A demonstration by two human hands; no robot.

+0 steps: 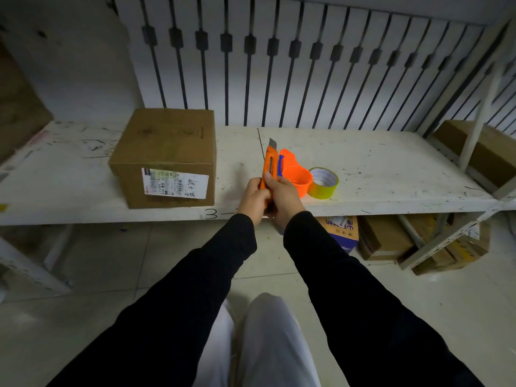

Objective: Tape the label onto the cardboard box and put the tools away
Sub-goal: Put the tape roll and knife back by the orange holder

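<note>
A brown cardboard box [167,152] stands on the white shelf [377,169], left of centre. A white printed label [175,183] with handwriting lies on its front face. Both hands hold an orange utility knife [270,163] upright above the shelf's front edge, its grey blade tip out at the top. My left hand [254,199] grips the lower handle. My right hand [283,195] wraps the handle with the thumb on the slider. Just right of the knife sit an orange tape dispenser [297,174] and a roll of yellowish clear tape [325,182].
A slatted white wall with dark bars backs the shelf. More cardboard boxes [385,237] and a blue-printed package [342,227] lie on the floor under the shelf at right. Another box [485,152] sits on the neighbouring shelf at far right. A metal upright [480,107] stands there.
</note>
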